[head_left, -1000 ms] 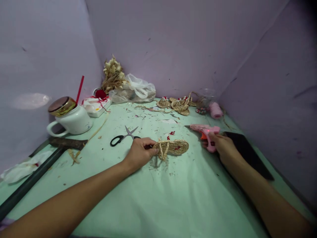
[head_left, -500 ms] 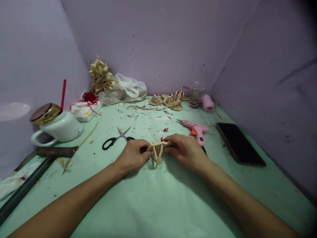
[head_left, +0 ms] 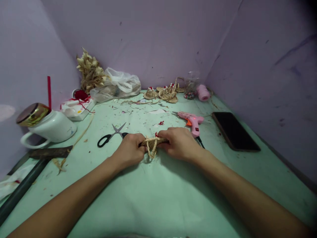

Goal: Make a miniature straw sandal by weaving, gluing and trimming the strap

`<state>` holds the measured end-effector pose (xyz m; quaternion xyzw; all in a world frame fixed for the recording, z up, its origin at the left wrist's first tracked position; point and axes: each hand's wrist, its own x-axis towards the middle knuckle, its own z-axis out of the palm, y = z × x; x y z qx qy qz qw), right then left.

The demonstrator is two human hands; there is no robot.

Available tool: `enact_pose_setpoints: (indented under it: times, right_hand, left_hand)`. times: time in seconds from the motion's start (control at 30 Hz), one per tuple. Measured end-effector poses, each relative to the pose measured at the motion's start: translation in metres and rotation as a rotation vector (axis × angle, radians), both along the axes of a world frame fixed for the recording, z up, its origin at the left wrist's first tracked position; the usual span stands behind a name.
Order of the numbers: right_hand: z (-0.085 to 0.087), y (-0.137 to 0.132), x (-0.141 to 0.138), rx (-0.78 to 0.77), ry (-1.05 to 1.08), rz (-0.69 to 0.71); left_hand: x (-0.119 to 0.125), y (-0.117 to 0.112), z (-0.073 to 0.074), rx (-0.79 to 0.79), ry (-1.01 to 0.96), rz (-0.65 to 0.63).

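Note:
My left hand grips the left edge of a small braided straw piece, thumb on top and fingers curled beneath. On its right edge, my right hand is closed with the fingers folded round it. The piece is held nearly edge-on just above the table, and a braided loop hangs from its near side. A bit of red shows behind it, by my right fingertips. Black-handled scissors lie spread beyond my left hand. A pink glue gun rests on its side past my right hand, its small light glowing.
At the left are a hammer and a white mug with a gold-lidded jar on it. A phone lies at right. Small straw hats, pink yarn, a plastic bag and dried flowers line the back.
The camera view has shifted slightly, so everything sits further left and mostly higher. Both hands keep hold of the straw piece, and my right fingers are curled more tightly round its edge.

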<state>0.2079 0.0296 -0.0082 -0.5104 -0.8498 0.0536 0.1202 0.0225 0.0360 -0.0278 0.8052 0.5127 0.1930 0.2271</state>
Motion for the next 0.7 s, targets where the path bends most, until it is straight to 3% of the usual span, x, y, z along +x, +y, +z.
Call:
enact_pose_setpoints:
  times: [0.7]
  right_hand:
    - [-0.0040,-0.0013,-0.0011,0.067,-0.075,0.040]
  left_hand:
    - [0.0002,0.0064,-0.0069,-0.092,-0.108,0.018]
